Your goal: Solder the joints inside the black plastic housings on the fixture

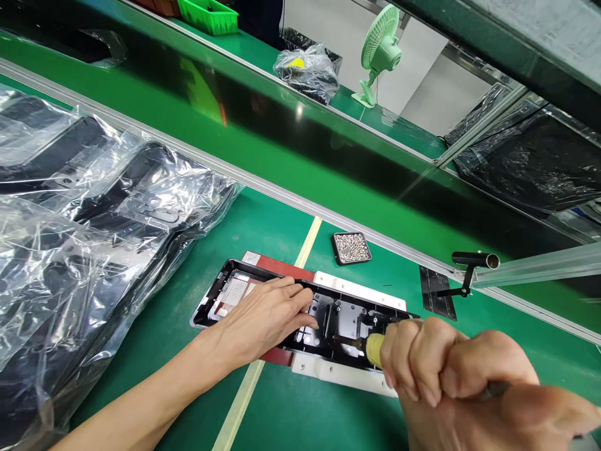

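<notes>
A long black plastic housing (345, 351) lies in a white fixture (359, 379) on the green worktop, its open inside facing up. My left hand (270, 311) rests across the middle of the housing, fingers bent over it and thumb against its inside, holding it. My right hand (451, 366) is closed round the yellow handle of a screwdriver (374, 351). The screwdriver's thin shaft points left into the housing, close to my left thumb; whether its tip sits on a screw I cannot make out. Under the housing's left part shows a red board (278, 357).
Behind the housing stands a small black tray (352, 247) of screws. Plastic-wrapped black parts (141, 188) fill the left side. An aluminium rail (286, 203) runs along the back, with a black tube bracket (469, 269) at right. A green fan (380, 50) stands beyond.
</notes>
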`<act>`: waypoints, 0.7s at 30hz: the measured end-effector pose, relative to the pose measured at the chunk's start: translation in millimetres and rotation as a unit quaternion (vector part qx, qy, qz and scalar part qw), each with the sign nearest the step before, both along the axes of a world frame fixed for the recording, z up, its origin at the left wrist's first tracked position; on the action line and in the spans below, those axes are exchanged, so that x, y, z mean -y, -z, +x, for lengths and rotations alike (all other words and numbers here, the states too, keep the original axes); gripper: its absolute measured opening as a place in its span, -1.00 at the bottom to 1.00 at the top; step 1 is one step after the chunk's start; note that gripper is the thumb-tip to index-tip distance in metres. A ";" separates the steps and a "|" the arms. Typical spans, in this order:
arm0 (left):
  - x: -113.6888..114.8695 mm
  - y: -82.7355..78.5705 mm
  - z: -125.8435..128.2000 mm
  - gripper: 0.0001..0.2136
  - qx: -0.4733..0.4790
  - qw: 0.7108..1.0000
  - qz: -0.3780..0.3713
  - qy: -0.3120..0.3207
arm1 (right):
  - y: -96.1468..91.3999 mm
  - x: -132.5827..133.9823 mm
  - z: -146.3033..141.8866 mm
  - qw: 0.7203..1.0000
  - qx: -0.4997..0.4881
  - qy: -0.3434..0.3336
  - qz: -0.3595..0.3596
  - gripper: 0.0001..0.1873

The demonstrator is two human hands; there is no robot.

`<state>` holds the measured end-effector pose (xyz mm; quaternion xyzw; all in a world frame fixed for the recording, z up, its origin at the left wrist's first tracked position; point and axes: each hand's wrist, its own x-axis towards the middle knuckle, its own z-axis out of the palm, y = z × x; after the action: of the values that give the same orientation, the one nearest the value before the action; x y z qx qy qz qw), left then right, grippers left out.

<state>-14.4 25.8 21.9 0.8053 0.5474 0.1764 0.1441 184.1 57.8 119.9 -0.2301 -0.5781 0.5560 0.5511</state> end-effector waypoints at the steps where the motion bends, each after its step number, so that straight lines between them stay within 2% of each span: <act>1: 0.2 0.1 0.0 -0.72 0.002 1.000 0.000 0.000 | -1.8 3.5 0.2 1.000 0.017 -0.006 0.008 -0.37; 4: 1.0 1.1 0.0 -0.72 0.009 1.000 0.008 0.002 | -3.8 10.0 12.8 0.992 0.086 -0.086 0.017 -0.36; 6: 1.5 2.2 0.0 -0.72 0.011 1.000 0.011 0.001 | -0.7 10.0 29.6 0.998 0.044 -0.043 0.024 -0.39; 9: 2.1 4.4 -0.5 -0.72 0.013 1.000 0.009 -0.001 | 7.1 6.8 53.4 0.996 0.046 -0.057 0.055 -0.41; 11: 2.4 5.8 -1.0 -0.72 0.015 1.000 0.008 -0.002 | 11.3 6.6 58.4 0.996 0.045 -0.054 0.057 -0.45; 16: 2.0 7.0 -1.0 -0.72 0.020 1.000 0.007 -0.006 | 9.6 9.6 33.4 1.000 -0.016 0.011 0.020 -0.52; 21: 2.0 3.0 0.0 -0.73 0.008 1.000 0.001 -0.005 | -0.9 -0.1 21.4 0.999 0.003 -0.022 0.028 -0.55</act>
<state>-14.4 23.8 18.9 0.8011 0.5503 0.1843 0.1464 205.5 57.8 120.7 -0.2038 -0.5997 0.5510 0.5434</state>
